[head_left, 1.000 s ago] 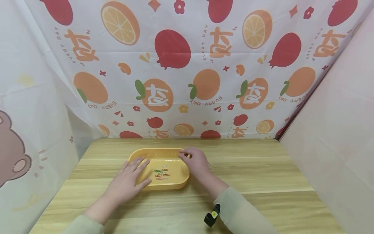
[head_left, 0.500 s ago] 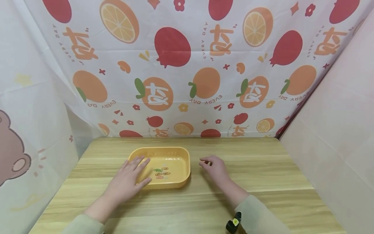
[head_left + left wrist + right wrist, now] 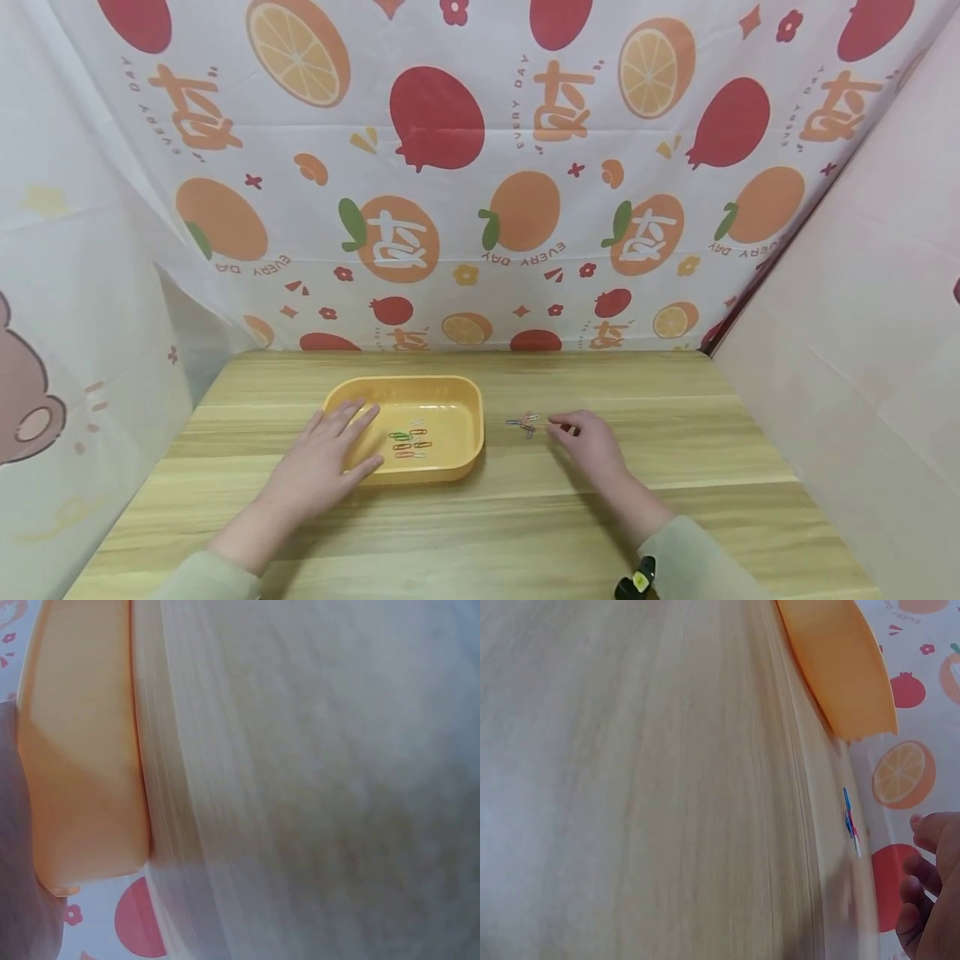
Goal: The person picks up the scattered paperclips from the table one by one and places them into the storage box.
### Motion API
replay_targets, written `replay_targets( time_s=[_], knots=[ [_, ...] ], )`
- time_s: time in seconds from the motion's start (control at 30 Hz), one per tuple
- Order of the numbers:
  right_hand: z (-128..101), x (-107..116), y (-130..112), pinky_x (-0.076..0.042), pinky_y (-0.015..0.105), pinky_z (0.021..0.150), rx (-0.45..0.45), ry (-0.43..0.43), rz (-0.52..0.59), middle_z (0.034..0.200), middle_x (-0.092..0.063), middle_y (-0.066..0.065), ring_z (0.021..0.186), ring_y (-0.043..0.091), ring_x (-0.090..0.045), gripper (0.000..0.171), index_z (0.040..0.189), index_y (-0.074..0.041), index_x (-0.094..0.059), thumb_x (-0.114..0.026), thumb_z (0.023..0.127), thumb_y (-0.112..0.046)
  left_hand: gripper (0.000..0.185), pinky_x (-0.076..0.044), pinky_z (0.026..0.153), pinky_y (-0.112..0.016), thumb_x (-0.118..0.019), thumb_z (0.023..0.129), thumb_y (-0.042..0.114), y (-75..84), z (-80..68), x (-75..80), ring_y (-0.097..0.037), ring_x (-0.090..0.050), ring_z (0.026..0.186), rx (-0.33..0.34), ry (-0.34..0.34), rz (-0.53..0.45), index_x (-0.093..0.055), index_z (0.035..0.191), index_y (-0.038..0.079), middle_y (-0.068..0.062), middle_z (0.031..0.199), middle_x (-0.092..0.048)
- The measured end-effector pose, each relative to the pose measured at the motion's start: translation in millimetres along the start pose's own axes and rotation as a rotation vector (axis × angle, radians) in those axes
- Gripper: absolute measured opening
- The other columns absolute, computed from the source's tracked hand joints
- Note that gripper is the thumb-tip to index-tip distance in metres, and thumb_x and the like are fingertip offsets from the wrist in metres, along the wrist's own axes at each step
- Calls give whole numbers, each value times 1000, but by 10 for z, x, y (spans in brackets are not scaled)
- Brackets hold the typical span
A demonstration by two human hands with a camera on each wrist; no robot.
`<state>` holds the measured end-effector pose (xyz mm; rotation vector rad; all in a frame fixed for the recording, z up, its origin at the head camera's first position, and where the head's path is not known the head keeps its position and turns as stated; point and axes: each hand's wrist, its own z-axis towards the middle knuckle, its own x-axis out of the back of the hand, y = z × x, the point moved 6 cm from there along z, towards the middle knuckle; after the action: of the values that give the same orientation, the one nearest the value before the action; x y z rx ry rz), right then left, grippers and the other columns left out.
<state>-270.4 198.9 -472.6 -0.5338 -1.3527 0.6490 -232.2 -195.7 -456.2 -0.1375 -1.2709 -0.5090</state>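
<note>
Head view: left hand [image 3: 324, 458] is lying spread, fingers straight, on the yellow tray's [image 3: 450, 392] left rim. Right hand [image 3: 592, 440] is pinching a small item beside loose paper clips [image 3: 524, 423] mid-table [image 3: 525, 517].

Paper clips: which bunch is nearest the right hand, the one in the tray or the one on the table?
The bunch on the table, lying just left of the right hand fingertips, outside the tray. The tray's clips lie by the left hand.
</note>
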Motion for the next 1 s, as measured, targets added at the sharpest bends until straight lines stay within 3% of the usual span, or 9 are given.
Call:
replay_targets(
  time_s=[0.3, 0.57, 1.0],
  knots=[
    [58, -87, 13, -52, 32, 72, 42, -16, -74, 93, -68, -7, 81, 10, -59, 18, 105, -17, -78, -74, 90, -25, 75, -4, 122, -51, -60, 93, 58, -24, -11, -3, -37, -28, 145, 5, -3, -6, -39, 154, 19, -13, 156, -37],
    [195, -238, 28, -51, 30, 69, 85, -72, -187, 86, -64, -10, 76, 7, -56, 14, 102, -20, -79, -74, 90, -25, 74, -6, 122, -51, -61, 93, 55, 20, -11, 33, -37, -29, 145, -1, 6, -17, -39, 154, 19, -14, 156, -37],
    [433, -350, 43, -53, 37, 80, 55, -130, -234, 90, -64, -5, 83, 12, -59, 13, 100, -19, -78, -72, 92, -28, 73, -8, 122, -52, -61, 93, 54, 38, -8, 49, -37, -29, 145, 3, -4, -15, -39, 153, 19, -14, 156, -37]
  ],
)
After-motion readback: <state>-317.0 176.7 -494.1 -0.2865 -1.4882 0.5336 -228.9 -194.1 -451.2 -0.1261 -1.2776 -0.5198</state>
